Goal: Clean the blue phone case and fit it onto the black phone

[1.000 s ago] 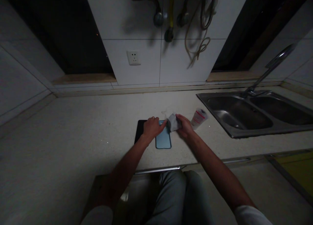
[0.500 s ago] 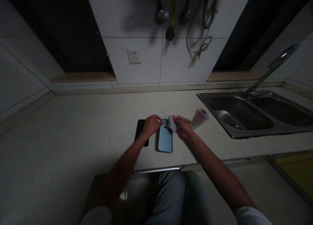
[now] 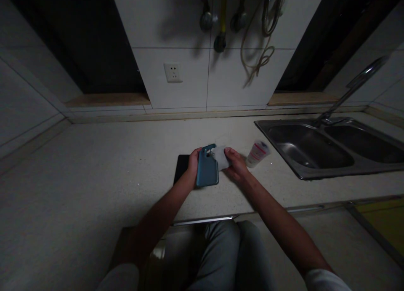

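On the pale countertop (image 3: 110, 164), a steel sink (image 3: 318, 150).

Nothing readable is showing up here tbh. The small white plastic tube with the red label (image 3: 256, 153) lying on the pale surface (image 3: 126, 156) is carrying print, but it's coming out way too blurry.

Short white sleeves (image 3: 325, 280) there, forearms bare down to the left hand (image 3: 193, 164) and right hand (image 3: 236, 165), grey trousers (image 3: 221, 253) below.

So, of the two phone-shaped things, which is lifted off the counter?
The blue one, held tilted in the left hand; the black one lies flat on the counter beside it.
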`<state>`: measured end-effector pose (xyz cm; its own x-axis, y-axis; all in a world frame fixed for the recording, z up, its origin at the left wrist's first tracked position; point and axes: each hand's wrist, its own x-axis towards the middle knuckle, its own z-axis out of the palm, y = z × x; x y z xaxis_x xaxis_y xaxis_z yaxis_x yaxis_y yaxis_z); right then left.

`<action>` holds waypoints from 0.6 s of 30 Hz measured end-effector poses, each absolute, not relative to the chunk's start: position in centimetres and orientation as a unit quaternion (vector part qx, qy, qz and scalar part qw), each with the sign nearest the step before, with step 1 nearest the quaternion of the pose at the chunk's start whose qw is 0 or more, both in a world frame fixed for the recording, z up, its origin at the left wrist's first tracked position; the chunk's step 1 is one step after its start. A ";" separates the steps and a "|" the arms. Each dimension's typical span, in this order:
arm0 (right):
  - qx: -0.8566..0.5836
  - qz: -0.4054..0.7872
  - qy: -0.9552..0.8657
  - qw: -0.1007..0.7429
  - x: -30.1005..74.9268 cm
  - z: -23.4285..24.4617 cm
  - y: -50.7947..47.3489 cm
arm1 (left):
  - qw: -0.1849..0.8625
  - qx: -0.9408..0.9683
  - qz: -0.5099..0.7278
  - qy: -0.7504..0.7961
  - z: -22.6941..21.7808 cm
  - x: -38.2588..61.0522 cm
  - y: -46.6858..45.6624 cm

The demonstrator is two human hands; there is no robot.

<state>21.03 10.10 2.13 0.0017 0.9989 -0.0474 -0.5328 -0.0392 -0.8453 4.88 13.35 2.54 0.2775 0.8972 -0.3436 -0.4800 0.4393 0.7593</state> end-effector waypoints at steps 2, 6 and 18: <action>-0.374 0.613 -0.322 0.616 21.1 2.2 10.1 | 0.761 0.265 0.451 0.384 2.3 4.7 13.5; -0.404 0.564 -0.310 0.650 21.5 2.4 10.2 | 0.797 0.242 0.409 0.373 2.2 4.5 13.6; -0.450 0.461 -0.396 0.654 21.4 2.1 9.7 | 0.866 0.123 0.397 0.279 2.0 6.3 12.4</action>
